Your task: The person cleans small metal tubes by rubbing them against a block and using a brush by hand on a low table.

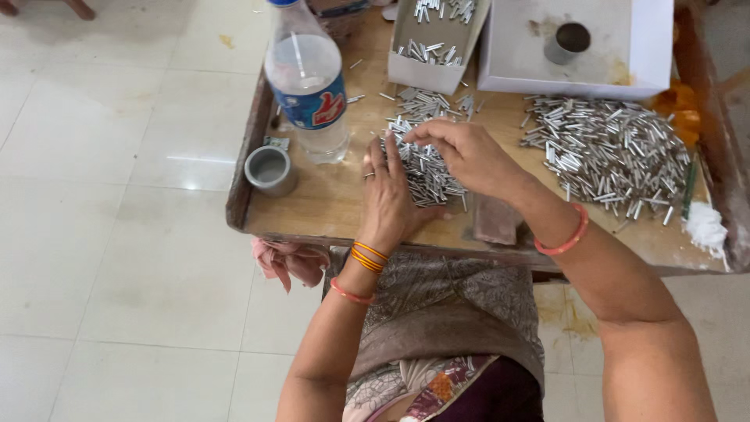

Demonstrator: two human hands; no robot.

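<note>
My left hand (388, 199) rests flat on a low wooden table (328, 207), its fingers spread against the left side of a small heap of short silver metal tubes (426, 168). My right hand (461, 152) hovers over the same heap with fingers curled down, pinching at the tubes near the top of the pile. Whether it holds any tube I cannot tell. A much larger heap of the same tubes (605, 148) lies to the right.
A clear plastic bottle (308, 86) and a small metal cup (269, 169) stand at the table's left. A grey cardboard tray (433, 47) with tubes and a white box (578, 47) bearing a metal cup sit at the back. A pink cloth (285, 262) hangs below.
</note>
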